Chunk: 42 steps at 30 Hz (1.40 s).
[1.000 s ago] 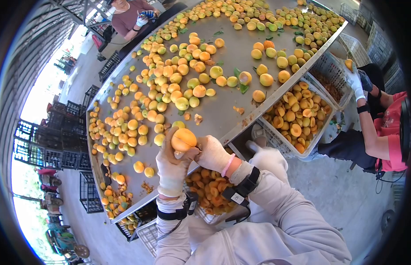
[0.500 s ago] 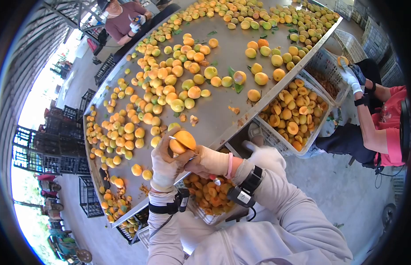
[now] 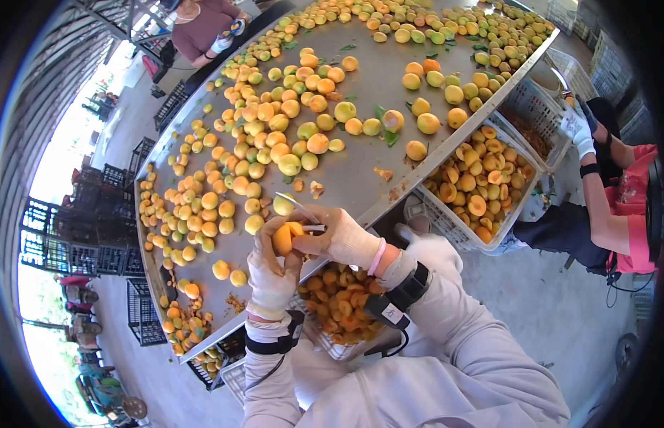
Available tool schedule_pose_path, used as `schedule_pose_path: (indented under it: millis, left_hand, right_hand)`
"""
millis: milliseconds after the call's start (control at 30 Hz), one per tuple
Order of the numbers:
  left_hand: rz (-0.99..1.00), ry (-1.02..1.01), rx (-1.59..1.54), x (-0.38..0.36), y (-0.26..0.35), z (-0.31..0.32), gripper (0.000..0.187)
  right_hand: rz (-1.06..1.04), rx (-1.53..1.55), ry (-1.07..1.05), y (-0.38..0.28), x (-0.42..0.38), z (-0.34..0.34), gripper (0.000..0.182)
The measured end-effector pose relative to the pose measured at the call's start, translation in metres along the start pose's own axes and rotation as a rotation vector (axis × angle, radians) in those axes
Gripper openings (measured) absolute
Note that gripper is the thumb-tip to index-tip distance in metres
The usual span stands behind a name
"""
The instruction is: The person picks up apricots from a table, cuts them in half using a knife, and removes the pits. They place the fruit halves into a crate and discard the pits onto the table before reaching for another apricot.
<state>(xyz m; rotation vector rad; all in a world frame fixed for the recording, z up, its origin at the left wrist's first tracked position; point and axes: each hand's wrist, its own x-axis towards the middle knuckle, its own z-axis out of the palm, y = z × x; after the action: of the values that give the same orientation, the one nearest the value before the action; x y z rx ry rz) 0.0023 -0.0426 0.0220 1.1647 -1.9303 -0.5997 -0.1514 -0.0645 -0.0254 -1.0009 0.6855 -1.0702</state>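
Note:
At the table's near edge, my left hand [image 3: 272, 274] is closed around an orange apricot [image 3: 283, 238], which looks cut. Beside it my right hand [image 3: 337, 235] grips a thin metal tool [image 3: 297, 206] whose blade points up and left; its fingers also touch the fruit. Both hands wear pale gloves. Many whole apricots [image 3: 264, 112] lie on the metal table [image 3: 360, 171] beyond them. Below my hands a crate [image 3: 340, 351] holds cut apricot pieces [image 3: 339, 299], partly hidden by my right wrist.
A second crate [image 3: 521, 207] of apricot halves stands to the right, beside a crate of scraps [image 3: 521, 128]. A person in red [image 3: 617, 207] works at the right, another person [image 3: 196, 32] at the upper left. Black crates [image 3: 96, 221] are stacked at left.
The metal tool has come clear of the fruit and shows above my right fingers. My right hand has shifted up, and the apricot in my left hand has turned.

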Motion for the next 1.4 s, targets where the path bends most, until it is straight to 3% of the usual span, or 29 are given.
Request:
schedule_pose_path:
  millis: [33,133,267,333,400,433,533,633,667,767,900,1000,1100,1200,1300,1367,1400]
  left_hand:
    - [-0.037,-0.037,0.003,-0.002,0.000,-0.001,0.039]
    - [-0.547,0.098,-0.838,-0.005,-0.016,-0.015,0.040]
    - [-0.645,0.410,-1.047,-0.004,-0.021,-0.014,0.044]
    - [-0.673,0.416,-1.027,-0.009,-0.026,-0.020,0.050]
    - [-0.690,0.395,-1.008,-0.013,-0.024,-0.021,0.055]
    - [-0.757,0.352,-0.913,-0.020,-0.030,-0.024,0.059]
    - [-0.784,0.300,-1.014,-0.031,-0.043,-0.009,0.056]
    - [-0.937,0.297,-0.990,-0.031,-0.020,0.015,0.049]
    - [-0.970,0.271,-0.974,-0.032,-0.019,0.020,0.047]
    - [-0.953,0.175,-0.949,-0.036,-0.019,0.029,0.038]
    - [-1.063,0.127,-1.101,-0.037,-0.016,0.032,0.027]
    - [-1.014,0.183,-1.113,-0.040,-0.027,0.041,0.023]
    - [-0.868,0.097,-0.828,-0.041,-0.028,0.043,0.019]
    - [-1.008,0.149,-0.803,-0.029,-0.011,0.040,0.015]
    - [-1.066,0.241,-0.755,-0.021,-0.003,0.043,0.032]
    - [-0.915,0.097,-0.925,-0.029,-0.019,0.036,0.032]
    - [-0.767,0.043,-0.807,-0.033,-0.024,0.035,0.031]
  right_hand:
    - [0.039,0.010,-0.001,-0.002,0.000,-0.001,0.037]
    - [0.203,0.083,-0.001,-0.010,-0.002,-0.003,0.036]
    - [0.336,0.055,-0.138,-0.032,-0.012,-0.005,0.033]
    - [0.108,-0.200,-0.286,0.016,-0.011,-0.009,0.031]
    - [-0.153,-0.509,-0.373,0.016,-0.018,-0.008,0.032]
    - [0.072,-0.408,-0.297,0.014,-0.023,-0.008,0.030]
    - [0.193,0.043,0.057,-0.034,-0.020,-0.003,0.020]
    - [-0.125,0.541,0.199,-0.029,-0.008,-0.004,0.017]
    - [-0.188,0.548,0.236,-0.028,-0.006,-0.002,0.017]
    - [-0.356,0.598,0.280,-0.022,-0.002,0.005,0.014]
    - [-0.342,0.386,0.303,-0.028,-0.008,0.014,0.014]
    - [-0.402,0.182,0.297,-0.026,-0.007,0.017,0.013]
    - [-0.634,-0.132,0.263,-0.016,0.004,0.015,0.012]
    - [-0.395,0.212,0.275,-0.017,0.006,0.015,0.011]
    - [-0.241,0.695,0.238,-0.009,0.017,0.000,0.013]
    - [-0.202,0.847,0.285,-0.003,0.026,-0.006,0.016]
    - [-0.182,0.923,0.306,-0.002,0.029,-0.006,0.017]
